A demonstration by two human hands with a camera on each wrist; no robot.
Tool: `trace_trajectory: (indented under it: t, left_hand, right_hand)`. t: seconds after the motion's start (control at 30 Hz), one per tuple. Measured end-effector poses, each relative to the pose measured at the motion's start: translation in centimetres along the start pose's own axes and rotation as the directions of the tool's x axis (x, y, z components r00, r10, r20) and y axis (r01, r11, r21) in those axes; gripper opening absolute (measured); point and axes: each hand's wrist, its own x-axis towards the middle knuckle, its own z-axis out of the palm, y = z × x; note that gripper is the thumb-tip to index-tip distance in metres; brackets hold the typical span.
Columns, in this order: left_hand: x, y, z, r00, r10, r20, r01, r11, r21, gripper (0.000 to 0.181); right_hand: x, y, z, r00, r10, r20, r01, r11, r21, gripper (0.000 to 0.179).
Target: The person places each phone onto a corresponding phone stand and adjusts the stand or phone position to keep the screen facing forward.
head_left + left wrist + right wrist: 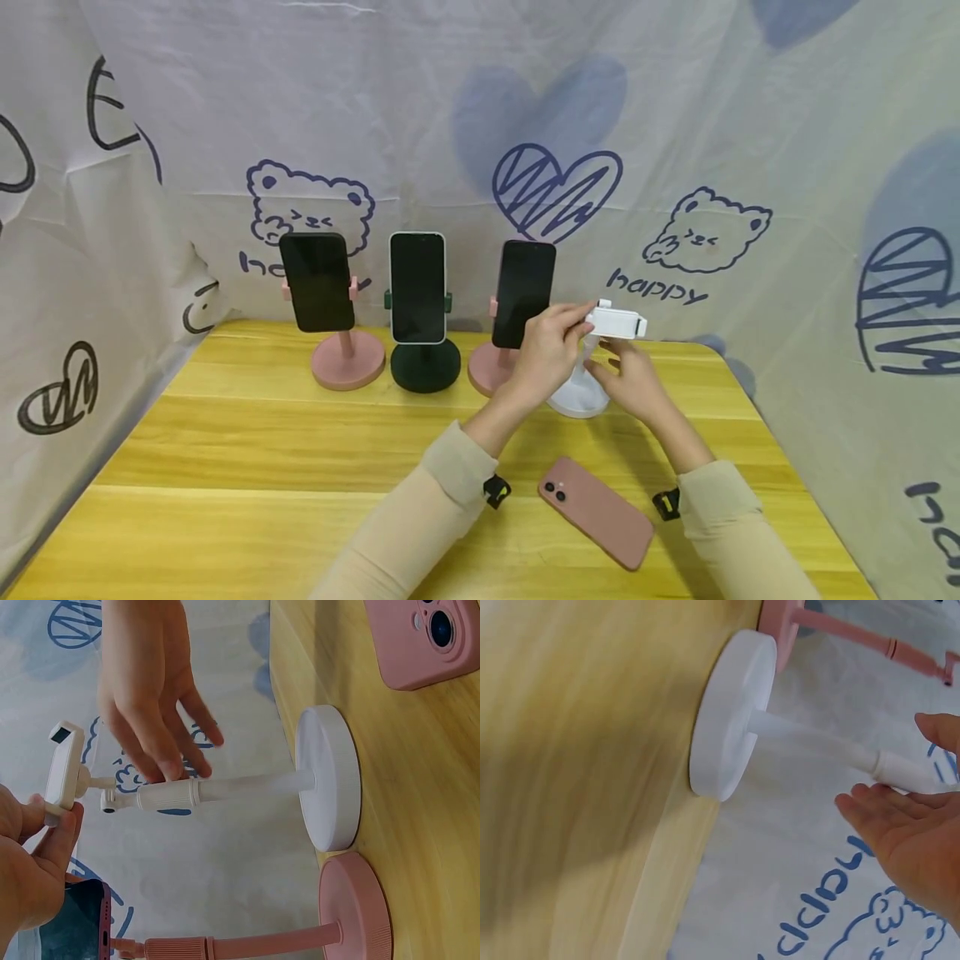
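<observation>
A white phone stand [579, 398] stands upright at the right end of a row, its clamp head [617, 322] tilted nearly flat and holding no phone. My left hand [551, 348] pinches the near edge of that clamp head between thumb and fingers, as the left wrist view shows. Beside the stem, my right hand [632, 379] has its fingers loosely extended; the fingertips [171, 769] lie at the stem's ribbed collar [166, 796], and whether they touch it I cannot tell. In front of the stand a pink phone [597, 512] lies face down on the table.
To the left stand a pink stand [348, 361], a dark green stand [426, 367] and another pink stand [489, 369], each holding a phone upright. A printed cloth [420, 100] hangs behind the wooden table [247, 467].
</observation>
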Motion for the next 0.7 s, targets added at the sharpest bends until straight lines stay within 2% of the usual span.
trace_trajectory:
  t: [0.27,0.43,0.57,0.7]
  left_hand:
    - [0.0,0.2,-0.2,1.0,0.004,0.013,-0.004,1.0,0.014,0.03]
    - [0.0,0.3,-0.3,1.0,-0.009,0.029,0.008,1.0,0.018,0.03]
    - [0.0,0.3,-0.3,0.999,-0.02,0.033,0.019,0.999,0.028,0.03]
    - [-0.1,0.4,-0.5,0.999,-0.032,0.031,0.031,0.999,0.031,0.031]
  right_hand:
    - [-3.7,-0.6,0.1,0.994,-0.039,0.105,0.049,0.994,-0.096,0.068]
    - [-6.1,-1.1,0.8,0.979,-0.025,0.204,0.052,0.99,-0.131,0.073]
    - [-7.7,-1.4,1.3,0.945,0.022,0.327,0.033,0.986,-0.163,0.077]
    - [-8.7,-2.0,1.7,0.888,0.043,0.457,0.042,0.984,-0.174,0.077]
